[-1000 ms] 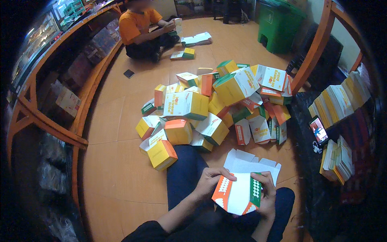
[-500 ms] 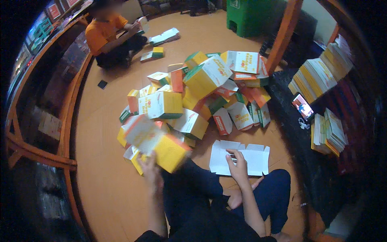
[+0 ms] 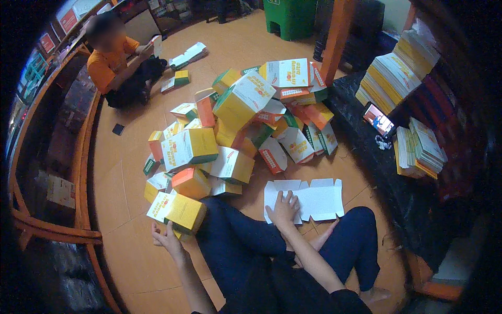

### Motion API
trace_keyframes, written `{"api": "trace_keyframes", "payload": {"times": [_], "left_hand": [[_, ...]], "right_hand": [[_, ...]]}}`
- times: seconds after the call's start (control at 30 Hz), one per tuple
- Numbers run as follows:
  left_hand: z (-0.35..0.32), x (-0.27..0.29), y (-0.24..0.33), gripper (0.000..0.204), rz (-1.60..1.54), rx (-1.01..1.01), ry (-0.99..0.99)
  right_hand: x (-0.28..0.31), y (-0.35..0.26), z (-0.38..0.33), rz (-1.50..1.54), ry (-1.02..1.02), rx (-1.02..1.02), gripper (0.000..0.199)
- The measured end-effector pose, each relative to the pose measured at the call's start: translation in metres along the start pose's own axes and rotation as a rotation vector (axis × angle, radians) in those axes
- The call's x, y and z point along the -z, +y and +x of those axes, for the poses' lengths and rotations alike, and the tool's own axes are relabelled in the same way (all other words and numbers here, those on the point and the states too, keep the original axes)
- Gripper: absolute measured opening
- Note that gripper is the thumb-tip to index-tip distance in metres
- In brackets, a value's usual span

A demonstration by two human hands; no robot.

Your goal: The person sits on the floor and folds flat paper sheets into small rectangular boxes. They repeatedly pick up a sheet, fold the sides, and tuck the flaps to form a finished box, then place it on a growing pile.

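The pile of boxes [image 3: 230,123] is the largest thing here. Just off the pile's near right side lies a flat white card [image 3: 323,199]; at its near left edge sits a yellow-and-white box [image 3: 183,212]. The right hand [image 3: 284,209] rests on the card, fingers spread, not clenched. The left hand [image 3: 168,240] is loosely open beside the box, contact unclear. Handling the card lightly, clear of its flaps, should avoid creases; the box seems best left leaning steadily.

Green bin [image 3: 291,21], lit phone [image 3: 378,120], orange post [image 3: 336,42]
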State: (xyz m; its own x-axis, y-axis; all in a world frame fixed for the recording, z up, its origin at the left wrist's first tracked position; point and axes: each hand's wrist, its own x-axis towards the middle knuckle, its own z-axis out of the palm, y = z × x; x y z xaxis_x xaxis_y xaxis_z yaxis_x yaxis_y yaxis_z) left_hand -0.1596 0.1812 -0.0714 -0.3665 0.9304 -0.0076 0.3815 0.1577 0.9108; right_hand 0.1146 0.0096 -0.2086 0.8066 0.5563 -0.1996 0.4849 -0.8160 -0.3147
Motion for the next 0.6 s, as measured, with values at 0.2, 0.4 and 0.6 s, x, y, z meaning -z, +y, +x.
{"api": "trace_keyframes", "payload": {"times": [0.2,0.4,0.6], "left_hand": [[-0.031,-0.014,0.023,0.06,0.265,-0.428,0.098],[-0.096,-0.035,0.057,0.051,0.159,-0.594,-0.016],[-0.145,-0.089,0.023,0.021,-0.115,-0.646,-0.832]], "right_hand": [[0.008,-0.009,-0.004,0.003,0.007,-0.01,0.087],[0.014,-0.016,-0.003,0.014,-0.038,-0.023,0.08],[0.003,0.016,-0.001,0.189,0.088,0.086,0.039]]}}
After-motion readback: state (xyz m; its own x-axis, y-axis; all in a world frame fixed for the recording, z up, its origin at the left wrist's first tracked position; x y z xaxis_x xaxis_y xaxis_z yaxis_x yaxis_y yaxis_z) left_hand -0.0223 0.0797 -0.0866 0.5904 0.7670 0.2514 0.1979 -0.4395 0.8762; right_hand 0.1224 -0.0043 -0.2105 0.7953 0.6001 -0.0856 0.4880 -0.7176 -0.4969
